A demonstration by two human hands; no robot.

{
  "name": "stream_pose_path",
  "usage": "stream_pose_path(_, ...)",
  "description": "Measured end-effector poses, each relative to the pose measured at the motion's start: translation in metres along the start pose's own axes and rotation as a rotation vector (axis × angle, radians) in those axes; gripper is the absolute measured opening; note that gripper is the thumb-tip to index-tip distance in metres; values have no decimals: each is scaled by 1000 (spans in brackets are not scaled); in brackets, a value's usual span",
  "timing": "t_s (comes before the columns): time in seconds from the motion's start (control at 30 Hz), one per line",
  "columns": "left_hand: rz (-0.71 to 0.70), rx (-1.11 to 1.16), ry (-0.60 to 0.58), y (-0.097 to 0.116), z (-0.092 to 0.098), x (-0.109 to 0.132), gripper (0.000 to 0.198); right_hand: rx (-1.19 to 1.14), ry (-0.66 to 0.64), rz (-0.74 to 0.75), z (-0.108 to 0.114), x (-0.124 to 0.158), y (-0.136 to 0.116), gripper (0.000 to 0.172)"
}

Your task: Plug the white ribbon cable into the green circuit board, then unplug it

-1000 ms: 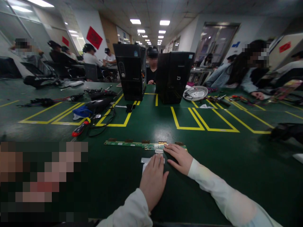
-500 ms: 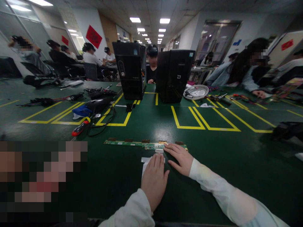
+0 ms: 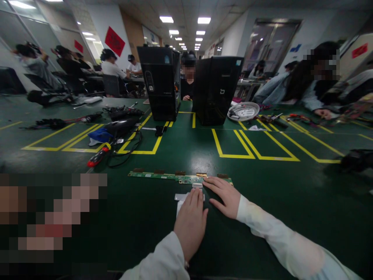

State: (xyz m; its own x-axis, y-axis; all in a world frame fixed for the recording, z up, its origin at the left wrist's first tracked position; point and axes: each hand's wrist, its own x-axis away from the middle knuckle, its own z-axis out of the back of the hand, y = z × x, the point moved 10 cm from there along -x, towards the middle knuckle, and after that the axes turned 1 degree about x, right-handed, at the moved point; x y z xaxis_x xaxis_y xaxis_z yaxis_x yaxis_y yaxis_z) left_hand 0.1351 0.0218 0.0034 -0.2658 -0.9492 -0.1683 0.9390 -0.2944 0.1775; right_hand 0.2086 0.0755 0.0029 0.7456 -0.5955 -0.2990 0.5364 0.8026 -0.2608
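Note:
A long, narrow green circuit board [image 3: 163, 177] lies across the dark green table, with brown and gold tabs along its far edge. My right hand [image 3: 223, 196] rests flat on the board's right part, fingers spread. Just below the board's white connector [image 3: 197, 185], my left hand [image 3: 190, 223] lies palm down with its fingers stretched out and side by side. Under it is a white and grey flat piece [image 3: 180, 197], mostly covered by the hand. What the left fingertips touch near the connector is hard to make out.
Two black computer towers [image 3: 160, 83] stand at the far side, a person between them. A red-and-black screwdriver [image 3: 98, 156] and cables lie at the left. A white basket [image 3: 244, 111] is at the right, near a person's hands. Yellow tape marks the table.
The whole view has shifted slightly. Both hands keep nearly the same place and pose at the board.

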Motion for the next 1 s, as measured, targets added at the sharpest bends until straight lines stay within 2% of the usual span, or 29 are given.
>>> stream_pose_path(0.33, -76, 11, -58, -4, 5, -3, 45, -23, -34, 11, 1, 0, 0, 55)
stream_pose_path(1.0, -26, 31, -87, 2, 5, -6, 46, -43, 8, 70, -1, -1, 5, 56)
